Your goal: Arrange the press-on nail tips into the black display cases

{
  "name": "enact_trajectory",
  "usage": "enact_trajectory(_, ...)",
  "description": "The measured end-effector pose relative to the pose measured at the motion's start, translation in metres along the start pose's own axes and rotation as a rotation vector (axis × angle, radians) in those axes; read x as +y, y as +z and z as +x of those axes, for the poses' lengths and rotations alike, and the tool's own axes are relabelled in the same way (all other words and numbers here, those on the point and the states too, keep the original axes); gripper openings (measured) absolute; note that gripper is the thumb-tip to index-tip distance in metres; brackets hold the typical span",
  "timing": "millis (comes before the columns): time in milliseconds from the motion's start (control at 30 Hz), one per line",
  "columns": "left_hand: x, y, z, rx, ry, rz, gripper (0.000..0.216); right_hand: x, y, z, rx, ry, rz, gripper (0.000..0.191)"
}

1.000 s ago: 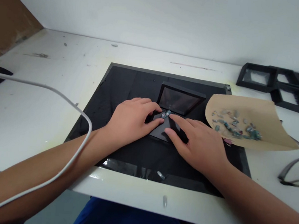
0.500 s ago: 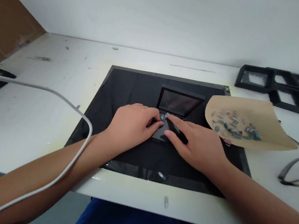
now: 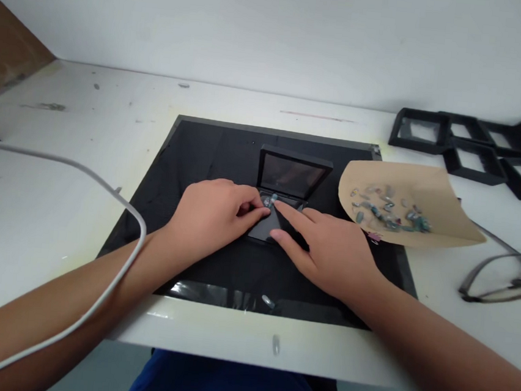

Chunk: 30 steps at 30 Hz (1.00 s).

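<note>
A small black hinged case point(image 3: 263, 228) lies on the black mat, its lid point(image 3: 290, 175) tilted up with a clear window. Small bluish-grey pieces point(image 3: 273, 199) that look like press-on nails sit near the case's hinge. My left hand point(image 3: 215, 212) is at the case's left side, thumb and forefinger pinched around one of them. My right hand point(image 3: 324, 245) comes in from the right, forefinger stretched out with its tip touching a piece, thumb apart over the case's base. Its other fingers are partly hidden. The exact contact at the fingertips is too small to make out.
Many such nails lie on a tan paper sheet point(image 3: 444, 201) at right. Beyond are glasses point(image 3: 500, 292) and several black frames point(image 3: 421, 131). A white cable point(image 3: 139, 233) crosses my left forearm. Loose nails lie on the mat's point(image 3: 229, 137) front edge and the white table point(image 3: 113, 101).
The whole view has shifted, so everything sits farther left in the picture. Both hands keep nearly the same position at the case.
</note>
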<state>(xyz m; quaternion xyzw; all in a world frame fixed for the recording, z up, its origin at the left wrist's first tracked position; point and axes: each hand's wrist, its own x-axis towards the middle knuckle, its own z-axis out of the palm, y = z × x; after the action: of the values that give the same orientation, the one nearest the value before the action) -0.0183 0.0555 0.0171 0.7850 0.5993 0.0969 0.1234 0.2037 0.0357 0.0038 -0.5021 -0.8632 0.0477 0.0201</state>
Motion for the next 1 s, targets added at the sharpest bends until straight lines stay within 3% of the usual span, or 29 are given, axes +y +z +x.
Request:
enact_trajectory(333,-0.002,0.002,-0.001,0.058,0.033,0.111,0.028,-0.003,-0.001,-0.01,0.01,-0.054,-0.04,0.063)
enact_trajectory(500,-0.002,0.003,0.0,0.055,0.025,0.083,0.032,-0.008,0.002,-0.018,0.268,-0.21,0.011,0.047)
enact_trajectory(600,-0.001,0.003,0.002,0.039,0.01,0.031,0.03,-0.01,-0.01,-0.021,0.462,-0.274,0.013,0.038)
enact_trajectory(667,-0.001,0.002,0.002,0.031,-0.007,-0.009,0.028,-0.003,-0.025,-0.021,0.566,-0.216,0.017,0.042)
enact_trajectory(733,-0.001,0.002,0.002,0.022,-0.027,-0.053,0.028,0.015,-0.041,-0.02,0.606,-0.055,0.066,0.049)
enact_trajectory(800,-0.002,0.002,0.002,0.015,-0.047,-0.095,0.031,0.043,-0.053,-0.017,0.561,0.148,0.163,0.053)
enact_trajectory(867,-0.003,0.002,0.002,0.01,-0.063,-0.127,0.034,0.076,-0.058,-0.013,0.367,0.314,0.224,0.059)
enact_trajectory(1000,-0.001,0.001,0.002,0.006,-0.072,-0.151,0.039,0.132,-0.048,-0.007,-0.029,0.353,0.44,0.034)
